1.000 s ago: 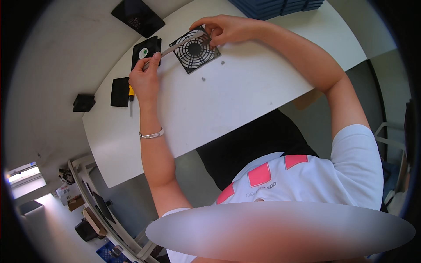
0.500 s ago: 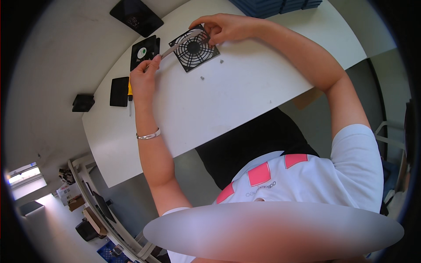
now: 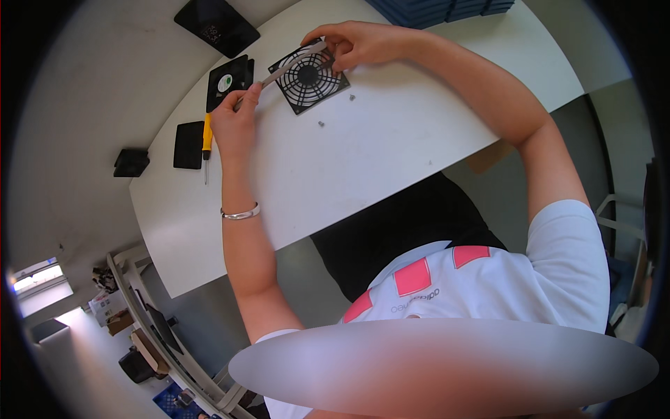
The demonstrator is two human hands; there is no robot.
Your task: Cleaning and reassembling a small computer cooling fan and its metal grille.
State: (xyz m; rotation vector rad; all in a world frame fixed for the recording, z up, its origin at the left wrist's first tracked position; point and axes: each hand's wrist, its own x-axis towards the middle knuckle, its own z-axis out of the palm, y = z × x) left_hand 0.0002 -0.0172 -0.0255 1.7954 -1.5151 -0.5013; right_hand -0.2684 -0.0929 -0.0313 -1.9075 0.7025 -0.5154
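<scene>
A square black fan guard (image 3: 308, 75) with a round web grille lies tilted on the white table (image 3: 335, 160). My left hand (image 3: 235, 115) is closed on the near end of a long, thin grey strip-like tool (image 3: 278, 72), which slants across the guard. Its far end reaches the guard's upper right edge, beside my right hand (image 3: 349, 46). The fingers of my right hand grip that edge, thumb below and index finger curled over the top; the tips are partly hidden. Two small screws (image 3: 322, 124) lie on the table just below and right of the guard.
Left of the guard are a black fan (image 3: 225, 85) with a round label, a yellow-handled screwdriver (image 3: 207, 136) and a flat black square panel (image 3: 188, 145). A dark tablet-like device (image 3: 218, 26) sits at the far edge. Stacked blue trays (image 3: 447, 10) stand at the back right.
My left hand has shifted slightly right, the grey tool sliding with it along the guard. More of the screwdriver's yellow handle shows now. My right hand and the guard have stayed put.
</scene>
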